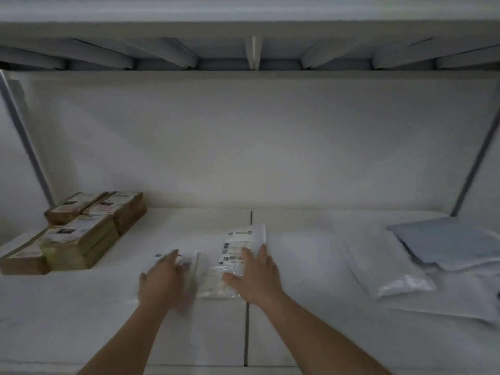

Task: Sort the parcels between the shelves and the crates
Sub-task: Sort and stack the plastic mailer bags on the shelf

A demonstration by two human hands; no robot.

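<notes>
On the white shelf board (311, 334) two flat white parcels lie side by side in the middle. My right hand (255, 277) rests flat with straight fingers on the right one, a clear-wrapped white parcel (238, 244) with printed labels. My left hand (162, 280) lies with spread fingers on the other white parcel (190, 263), which is blurred. Neither hand curls round anything.
Several brown cardboard parcels (81, 234) are stacked at the left of the shelf. At the right lie a white plastic mailer bag (387, 269) and a grey-blue mailer (446, 239) on top of other white bags. Another shelf (243, 31) hangs close overhead. Metal uprights stand at both back corners.
</notes>
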